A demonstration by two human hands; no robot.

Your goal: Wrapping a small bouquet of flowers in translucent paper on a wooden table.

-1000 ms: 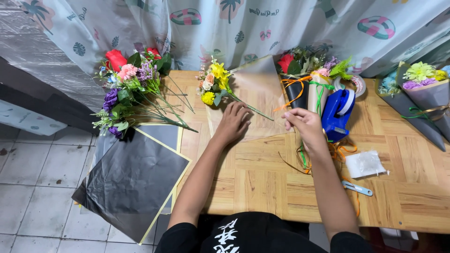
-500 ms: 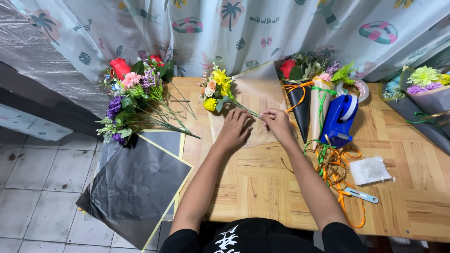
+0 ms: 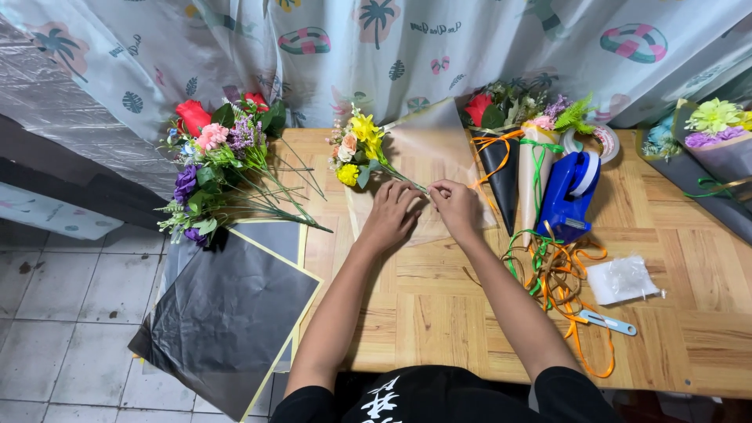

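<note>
A small posy of yellow, peach and white flowers [image 3: 354,149] lies on a translucent brown wrapping sheet [image 3: 429,145] on the wooden table [image 3: 439,313]. Its thin green stems run down to the right. My right hand [image 3: 457,205] pinches the stem ends between thumb and fingers. Just to its left, my left hand [image 3: 393,215] rests on the sheet with fingertips touching the same stems. Both hands meet at the middle of the sheet.
A loose bunch of red, pink and purple flowers [image 3: 219,157] lies at the table's left edge above black wrapping sheets [image 3: 227,321]. To the right are wrapped bouquets [image 3: 517,125], a blue tape dispenser [image 3: 570,196], tangled orange and green ribbon [image 3: 556,274], a plastic bag [image 3: 623,279] and a small cutter [image 3: 607,322].
My right hand has moved left from the ribbon by the tape dispenser to the posy's stems. My left hand stayed on the sheet and closed in on the stems.
</note>
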